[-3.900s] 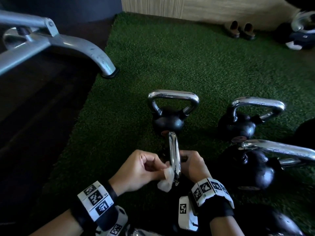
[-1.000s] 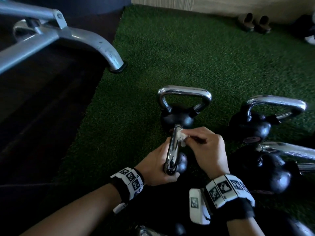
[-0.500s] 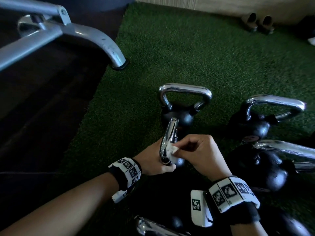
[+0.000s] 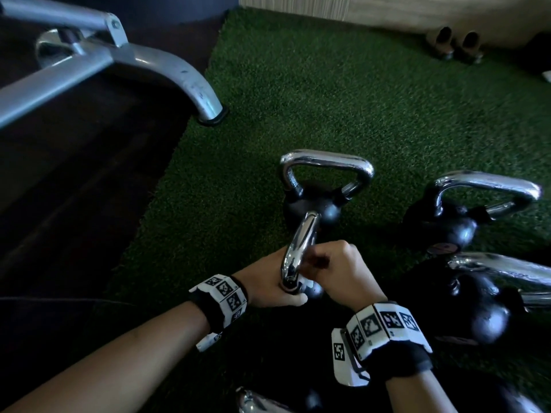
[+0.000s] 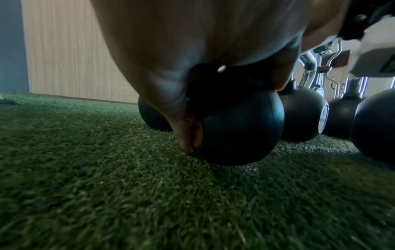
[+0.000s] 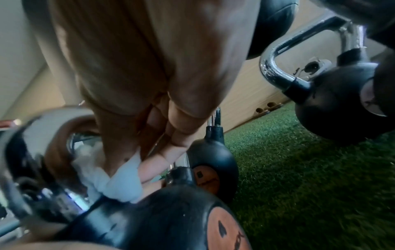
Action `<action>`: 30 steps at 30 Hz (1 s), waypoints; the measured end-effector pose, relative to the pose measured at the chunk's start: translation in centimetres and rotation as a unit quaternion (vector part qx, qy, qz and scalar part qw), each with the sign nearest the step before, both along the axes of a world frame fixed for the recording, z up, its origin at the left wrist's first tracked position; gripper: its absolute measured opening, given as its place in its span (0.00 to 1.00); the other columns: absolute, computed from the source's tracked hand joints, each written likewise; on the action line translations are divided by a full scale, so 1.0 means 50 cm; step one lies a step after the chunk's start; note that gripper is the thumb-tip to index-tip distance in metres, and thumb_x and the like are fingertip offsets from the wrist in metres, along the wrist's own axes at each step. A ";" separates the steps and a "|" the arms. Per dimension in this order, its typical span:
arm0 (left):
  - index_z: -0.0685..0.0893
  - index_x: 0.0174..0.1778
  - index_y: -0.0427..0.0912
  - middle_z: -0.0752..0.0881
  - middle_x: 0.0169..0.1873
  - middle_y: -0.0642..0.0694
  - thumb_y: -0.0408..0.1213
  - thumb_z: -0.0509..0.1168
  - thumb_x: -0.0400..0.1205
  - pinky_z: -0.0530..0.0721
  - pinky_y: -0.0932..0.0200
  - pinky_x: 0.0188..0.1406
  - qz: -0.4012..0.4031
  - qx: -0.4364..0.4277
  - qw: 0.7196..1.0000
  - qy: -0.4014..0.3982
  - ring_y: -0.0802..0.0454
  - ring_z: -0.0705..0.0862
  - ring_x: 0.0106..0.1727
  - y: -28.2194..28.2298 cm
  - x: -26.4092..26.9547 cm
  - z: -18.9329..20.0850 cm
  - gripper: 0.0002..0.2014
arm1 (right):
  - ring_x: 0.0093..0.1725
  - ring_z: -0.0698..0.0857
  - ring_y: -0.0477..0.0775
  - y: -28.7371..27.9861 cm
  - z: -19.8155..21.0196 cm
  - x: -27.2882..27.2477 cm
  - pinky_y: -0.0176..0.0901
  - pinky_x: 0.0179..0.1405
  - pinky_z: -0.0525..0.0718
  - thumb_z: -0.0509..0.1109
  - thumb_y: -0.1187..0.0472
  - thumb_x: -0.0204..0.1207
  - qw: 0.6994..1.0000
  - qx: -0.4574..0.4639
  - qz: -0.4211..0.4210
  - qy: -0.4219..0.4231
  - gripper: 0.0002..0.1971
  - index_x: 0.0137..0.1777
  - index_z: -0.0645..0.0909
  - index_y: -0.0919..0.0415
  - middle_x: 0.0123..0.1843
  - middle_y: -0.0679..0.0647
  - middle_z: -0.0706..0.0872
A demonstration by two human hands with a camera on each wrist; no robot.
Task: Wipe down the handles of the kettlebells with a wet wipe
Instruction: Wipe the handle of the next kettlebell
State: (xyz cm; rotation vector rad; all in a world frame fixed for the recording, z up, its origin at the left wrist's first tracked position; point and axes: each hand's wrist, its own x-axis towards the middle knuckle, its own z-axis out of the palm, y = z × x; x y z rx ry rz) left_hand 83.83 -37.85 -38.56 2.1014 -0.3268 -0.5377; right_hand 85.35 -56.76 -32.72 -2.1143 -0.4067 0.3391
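Note:
A small black kettlebell [image 5: 239,132] stands on the green turf [image 4: 328,93], its chrome handle [image 4: 301,242] seen edge-on and leaning left. My left hand [image 4: 265,281] grips it low, where the near end of the handle meets the ball. My right hand [image 4: 340,269] curls against the right side of the handle's lower half. In the right wrist view its fingers pinch a crumpled white wet wipe [image 6: 119,177] against the chrome. The wipe is hidden behind that hand in the head view.
Another kettlebell [image 4: 316,204] stands just behind the held one, two more [image 4: 447,222] [image 4: 477,308] to the right, and one handle [image 4: 253,400] at the bottom edge. A grey bench leg [image 4: 179,79] lies far left on dark floor. Shoes [image 4: 456,46] sit by the back wall.
My right hand has slid the wipe down the chrome handle from its far end toward me. The handle has tipped a little left. My left hand kept its grip.

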 end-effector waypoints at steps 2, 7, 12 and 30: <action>0.81 0.62 0.63 0.85 0.53 0.72 0.42 0.82 0.71 0.85 0.62 0.66 -0.007 0.007 1.000 -0.005 0.75 0.85 0.56 -0.001 0.001 0.002 0.26 | 0.36 0.90 0.37 -0.001 -0.007 0.009 0.33 0.36 0.84 0.81 0.67 0.72 0.999 -0.017 0.016 0.041 0.12 0.36 0.92 0.48 0.33 0.43 0.92; 0.74 0.53 0.69 0.79 0.48 0.70 0.41 0.83 0.70 0.80 0.70 0.56 -0.011 0.021 1.000 -0.005 0.72 0.84 0.50 0.006 -0.001 0.013 0.28 | 0.49 0.94 0.57 -0.010 -0.029 -0.008 0.53 0.56 0.90 0.78 0.72 0.75 0.979 0.119 0.012 0.165 0.09 0.46 0.94 0.58 0.46 0.59 0.96; 0.62 0.84 0.56 0.77 0.51 0.72 0.37 0.83 0.72 0.71 0.87 0.50 -0.029 0.014 0.999 -0.026 0.89 0.77 0.49 0.004 -0.013 0.014 0.49 | 0.50 0.94 0.61 -0.008 -0.048 -0.004 0.55 0.55 0.91 0.79 0.72 0.74 0.969 0.134 0.022 0.207 0.07 0.48 0.93 0.62 0.47 0.59 0.96; 0.63 0.86 0.54 0.74 0.79 0.52 0.40 0.84 0.72 0.76 0.63 0.76 -0.044 0.023 0.994 -0.096 0.59 0.76 0.77 0.003 -0.015 0.006 0.50 | 0.36 0.92 0.58 -0.008 -0.065 -0.043 0.46 0.36 0.93 0.89 0.73 0.53 0.811 0.465 -0.113 0.336 0.20 0.41 0.83 0.64 0.42 0.66 0.91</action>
